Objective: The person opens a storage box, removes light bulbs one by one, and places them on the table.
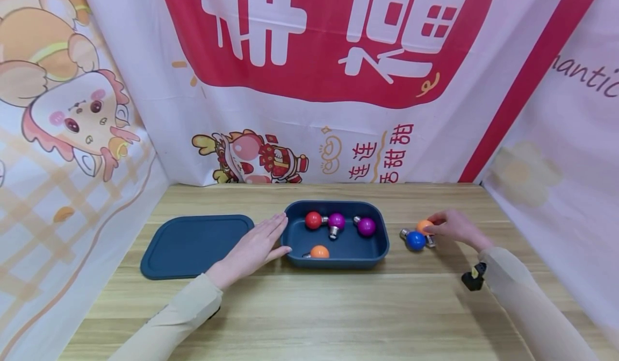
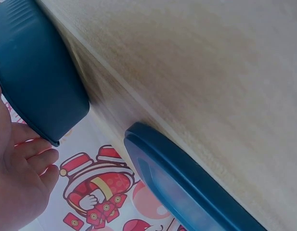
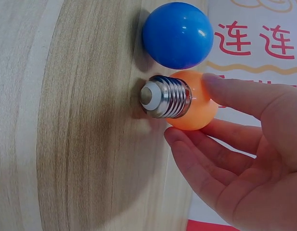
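Note:
My right hand (image 1: 456,226) pinches an orange light bulb (image 3: 203,109) by its round globe, between the thumb and fingers. The bulb's silver screw base points away from the palm, close to the tabletop. Right beside it lies a blue light bulb (image 1: 415,241) on the table. With fingers nearly straight, my left hand (image 1: 256,245) touches the left rim of a dark blue box (image 1: 338,262). Inside the box lie a red bulb (image 1: 312,220), a purple bulb (image 1: 336,220), another purple bulb (image 1: 366,226) and an orange bulb (image 1: 319,251), partly hidden by the front wall.
A flat dark blue lid (image 1: 193,245) lies on the wooden table (image 1: 329,312) left of the box, partly behind my left hand. Printed cloth (image 1: 309,92) hangs behind the table and along both sides. A small black device (image 1: 474,276) sits at my right wrist.

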Demonstrator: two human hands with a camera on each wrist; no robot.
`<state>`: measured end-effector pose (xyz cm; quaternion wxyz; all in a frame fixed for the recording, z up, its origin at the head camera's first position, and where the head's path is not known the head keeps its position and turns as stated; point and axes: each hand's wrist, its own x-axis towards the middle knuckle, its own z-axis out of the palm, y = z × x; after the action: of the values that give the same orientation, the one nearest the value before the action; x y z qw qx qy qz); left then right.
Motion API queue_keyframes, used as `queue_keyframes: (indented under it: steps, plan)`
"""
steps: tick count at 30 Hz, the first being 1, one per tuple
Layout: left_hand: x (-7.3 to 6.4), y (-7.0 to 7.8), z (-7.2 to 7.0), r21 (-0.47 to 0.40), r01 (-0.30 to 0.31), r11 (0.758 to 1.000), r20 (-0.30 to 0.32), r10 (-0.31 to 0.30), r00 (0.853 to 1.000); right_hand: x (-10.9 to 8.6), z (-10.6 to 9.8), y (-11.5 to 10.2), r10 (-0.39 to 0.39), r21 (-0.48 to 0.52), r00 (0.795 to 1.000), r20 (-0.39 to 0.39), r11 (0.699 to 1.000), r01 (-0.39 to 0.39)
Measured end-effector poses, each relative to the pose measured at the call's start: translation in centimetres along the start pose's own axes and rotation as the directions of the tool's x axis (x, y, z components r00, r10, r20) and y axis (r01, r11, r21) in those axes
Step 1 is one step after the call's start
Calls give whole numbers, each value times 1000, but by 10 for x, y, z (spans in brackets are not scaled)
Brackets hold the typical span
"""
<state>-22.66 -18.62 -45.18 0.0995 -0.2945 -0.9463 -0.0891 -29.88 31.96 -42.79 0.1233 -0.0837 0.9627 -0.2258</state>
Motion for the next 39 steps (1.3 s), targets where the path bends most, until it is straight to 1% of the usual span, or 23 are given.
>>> queue_keyframes:
  steps: [4,10,17,27,34,39]
  plan:
    - [0,0,0,16,-21,1000,-22,21,1000,0,1,0,2,7,1000,7,1000,-2]
    - [0,0,0,12,-8,1000,-8,9,1000,0,2,1,8,8,1000,9,1000,-8]
    - [0,1,-1,13,-19,1000,-20,19,1000,-2,2,-2,7,18,1000,10,1000,-7]
    - [0,0,0,11,-2,1000,-1,2,1000,-2,2,1,-21,8,1000,-12,1000,21]
    - [0,1,-1,8,2,1000,12,-2,1000,-4,-3,-2,0,-1,1000,-3,1000,0]
    - [1,1,-2,3,10,1000,17,-10,1000,-5,-5,-2,2,-16,1000,-2,1000,-2]
